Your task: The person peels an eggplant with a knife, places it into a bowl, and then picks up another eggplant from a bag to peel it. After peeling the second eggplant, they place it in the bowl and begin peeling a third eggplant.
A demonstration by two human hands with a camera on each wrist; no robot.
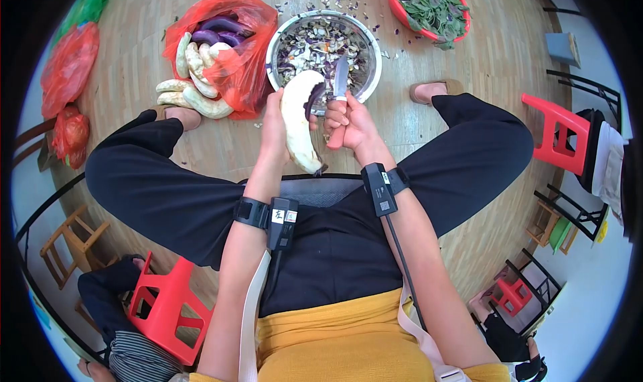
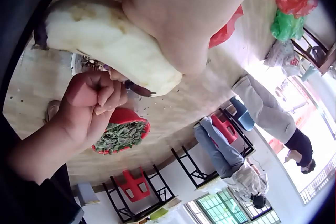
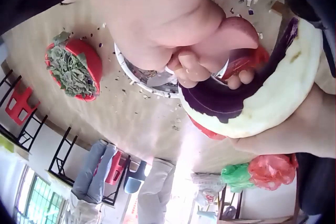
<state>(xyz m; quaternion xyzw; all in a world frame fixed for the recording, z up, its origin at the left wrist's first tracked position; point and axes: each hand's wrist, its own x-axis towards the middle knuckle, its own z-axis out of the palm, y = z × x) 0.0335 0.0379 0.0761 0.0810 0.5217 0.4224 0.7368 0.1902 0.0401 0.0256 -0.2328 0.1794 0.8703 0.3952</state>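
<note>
My left hand (image 1: 273, 124) grips a mostly peeled eggplant (image 1: 298, 114), pale over most of its surface. Dark purple skin (image 3: 212, 99) remains along its inner curve, facing the right hand in the right wrist view. In my right hand (image 1: 358, 124) is a knife (image 1: 341, 77) with a pinkish handle, its blade pointing away from me. Fingers of the right hand curl round that handle, close beside the eggplant. Both hands are at the near side of a steel basin (image 1: 376, 53), which holds many white and purple peelings (image 1: 315, 43).
A red plastic bag (image 1: 258, 67) with purple and peeled eggplants (image 1: 207, 107) lies left of the basin. A red basin of leafy greens (image 1: 432, 10) stands at the far right. Peel scraps dot the wooden floor. Red stools (image 1: 556, 134) and other people are around the room.
</note>
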